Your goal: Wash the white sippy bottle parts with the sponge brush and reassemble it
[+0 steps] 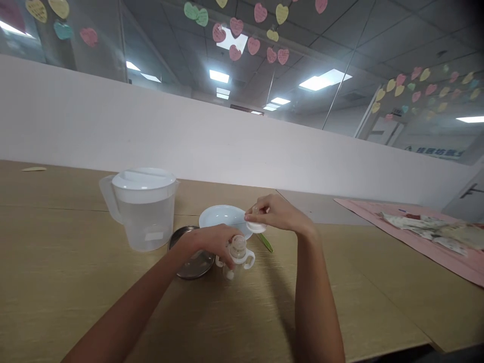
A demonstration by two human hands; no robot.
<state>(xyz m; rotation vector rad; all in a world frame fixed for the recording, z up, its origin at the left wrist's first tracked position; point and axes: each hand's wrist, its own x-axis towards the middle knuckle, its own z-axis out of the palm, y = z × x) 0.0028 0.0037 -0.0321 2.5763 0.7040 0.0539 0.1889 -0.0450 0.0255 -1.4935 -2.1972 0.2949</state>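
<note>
My left hand (pixel 216 243) is closed around a clear baby bottle (pixel 238 251) with white side handles, its open neck facing me. Over the far side of the bottle, my right hand (pixel 279 214) pinches a bottle teat with a white collar (pixel 257 227) between thumb and fingers. The teat is apart from the bottle, and my fingers partly cover it. Behind both hands is a white bowl (pixel 217 216). A round metal dish (pixel 192 272) lies under my left wrist, partly hidden by it. Beside the bowl, a green handle (pixel 266 243) rests on the table.
A lidded clear pitcher (pixel 149 222) stands to the left of the dish. On the right, a pink cloth (pixel 393 227) bears crumpled papers or packets (pixel 427 229). A white wall (pixel 227 148) runs along the table's back edge. A small pale strip (pixel 34 169) lies far left.
</note>
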